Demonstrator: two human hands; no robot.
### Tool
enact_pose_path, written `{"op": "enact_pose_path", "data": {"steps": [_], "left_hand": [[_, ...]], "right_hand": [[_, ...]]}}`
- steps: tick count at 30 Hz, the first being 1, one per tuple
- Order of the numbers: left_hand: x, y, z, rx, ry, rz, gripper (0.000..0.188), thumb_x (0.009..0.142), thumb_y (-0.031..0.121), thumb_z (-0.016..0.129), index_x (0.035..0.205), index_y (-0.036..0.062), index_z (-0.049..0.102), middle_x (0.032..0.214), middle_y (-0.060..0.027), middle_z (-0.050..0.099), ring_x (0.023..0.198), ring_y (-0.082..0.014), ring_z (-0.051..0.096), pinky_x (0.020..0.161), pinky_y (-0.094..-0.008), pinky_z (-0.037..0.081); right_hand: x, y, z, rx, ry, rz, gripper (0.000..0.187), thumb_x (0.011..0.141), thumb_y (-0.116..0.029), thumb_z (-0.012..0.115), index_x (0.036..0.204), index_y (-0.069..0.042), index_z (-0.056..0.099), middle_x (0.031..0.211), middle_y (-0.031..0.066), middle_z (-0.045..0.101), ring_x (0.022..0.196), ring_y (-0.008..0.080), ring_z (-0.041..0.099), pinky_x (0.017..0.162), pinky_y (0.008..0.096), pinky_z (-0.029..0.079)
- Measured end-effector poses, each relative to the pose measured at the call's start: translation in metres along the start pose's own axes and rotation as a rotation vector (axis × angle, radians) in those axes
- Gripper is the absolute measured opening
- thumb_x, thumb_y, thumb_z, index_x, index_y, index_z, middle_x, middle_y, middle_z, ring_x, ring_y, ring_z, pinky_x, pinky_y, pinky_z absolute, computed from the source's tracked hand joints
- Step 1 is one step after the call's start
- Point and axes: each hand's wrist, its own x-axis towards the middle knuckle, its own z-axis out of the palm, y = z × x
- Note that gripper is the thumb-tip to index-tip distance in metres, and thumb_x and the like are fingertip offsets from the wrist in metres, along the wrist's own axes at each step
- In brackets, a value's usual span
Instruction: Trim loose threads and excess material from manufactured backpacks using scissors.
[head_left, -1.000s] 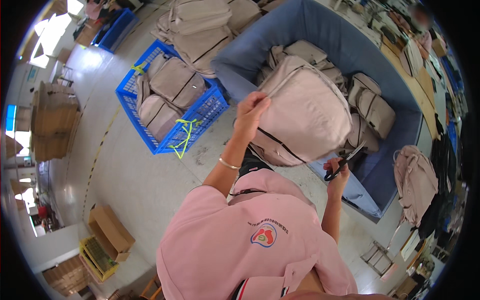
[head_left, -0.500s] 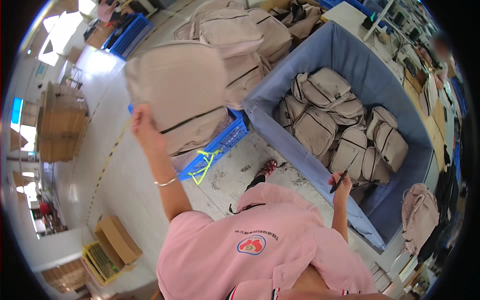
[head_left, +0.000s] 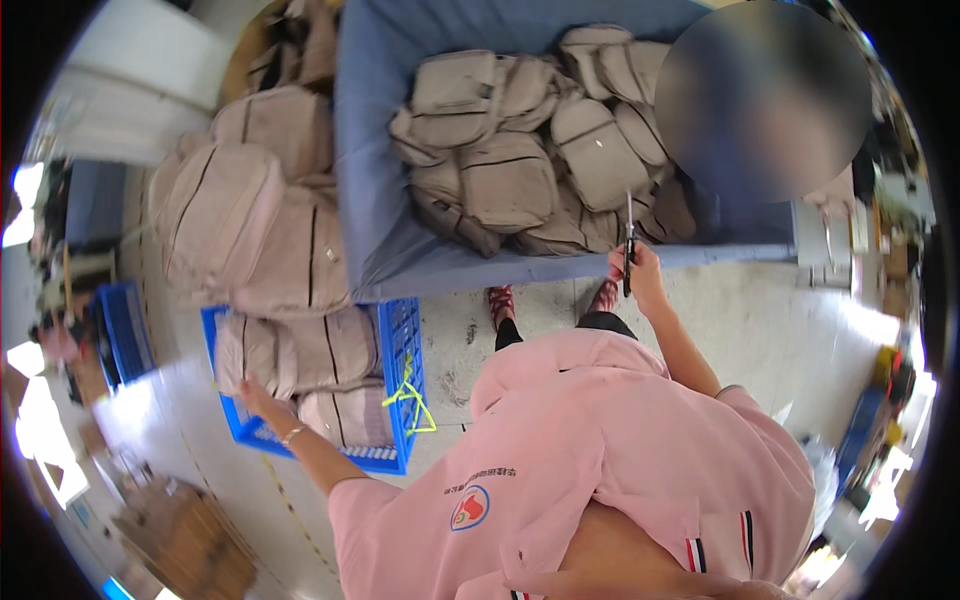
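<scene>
My left hand [head_left: 262, 399] is at the near left side of a blue plastic crate [head_left: 402, 440]. Its fingers close on the edge of a beige backpack [head_left: 252, 352] lying in that crate; motion blur softens the grip. Beside that backpack lie more beige ones [head_left: 345, 418] with dark zippers. In front of the large blue-grey fabric bin [head_left: 480, 275], my right hand [head_left: 643, 270] is closed around slim black-handled thread snips [head_left: 629, 262], pointed metal tip upward. Many beige backpacks [head_left: 508, 180] lie heaped in the bin.
Left of the bin stands a pile of beige backpacks [head_left: 220, 215]. Bright yellow-green cord [head_left: 415, 400] is tied to the crate's side. A large blurred patch [head_left: 765, 100] covers the bin's far right. Cardboard boxes [head_left: 185, 540] stand at lower left.
The view has turned right. The backpack that my left hand held raised over the crate is now down in it. My right hand still holds the snips, now upright.
</scene>
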Motion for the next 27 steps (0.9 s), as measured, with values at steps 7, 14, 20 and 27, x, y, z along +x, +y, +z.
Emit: {"op": "enact_pose_path", "data": {"steps": [7, 14, 20, 27], "left_hand": [[-0.224, 0.130, 0.196, 0.080, -0.205, 0.618, 0.036, 0.093, 0.020, 0.067, 0.119, -0.0036, 0.064, 0.118, -0.0147, 0.066, 0.107, -0.0246, 0.061, 0.095, -0.0354, 0.047], [-0.441, 0.228, 0.347, 0.014, -1.046, 0.704, 0.031, 0.093, 0.021, 0.068, 0.116, -0.0008, 0.066, 0.107, -0.0078, 0.069, 0.094, -0.0155, 0.064, 0.085, -0.0287, 0.051], [-0.653, 0.230, 0.455, 0.115, -1.617, 0.656, 0.036, 0.093, 0.027, 0.067, 0.120, 0.0037, 0.063, 0.113, -0.0098, 0.068, 0.102, -0.0173, 0.064, 0.088, -0.0315, 0.051], [-0.811, 0.208, 0.635, 0.243, -1.785, 0.354, 0.040, 0.094, 0.032, 0.066, 0.120, 0.0022, 0.063, 0.108, -0.0067, 0.068, 0.096, -0.0148, 0.063, 0.082, -0.0287, 0.050]], "right_hand": [[0.015, 0.016, -0.078, -0.036, 0.242, 0.019, 0.017, 0.085, -0.010, 0.071, 0.084, 0.000, 0.057, 0.068, 0.0057, 0.062, 0.058, 0.0134, 0.063, 0.052, 0.0281, 0.049], [0.071, 0.044, -0.193, -0.323, 0.436, 0.109, 0.016, 0.081, -0.007, 0.070, 0.085, 0.000, 0.056, 0.072, 0.0127, 0.065, 0.064, 0.0234, 0.066, 0.059, 0.0358, 0.050], [0.149, 0.048, -0.300, -0.442, 0.571, -0.034, 0.029, 0.081, -0.015, 0.072, 0.100, -0.003, 0.054, 0.085, 0.0137, 0.066, 0.078, 0.0339, 0.067, 0.069, 0.0431, 0.050], [0.189, 0.078, -0.377, -0.782, 0.442, -0.153, 0.035, 0.084, -0.018, 0.070, 0.112, -0.002, 0.056, 0.093, 0.0152, 0.065, 0.079, 0.0364, 0.066, 0.065, 0.0435, 0.053]]}}
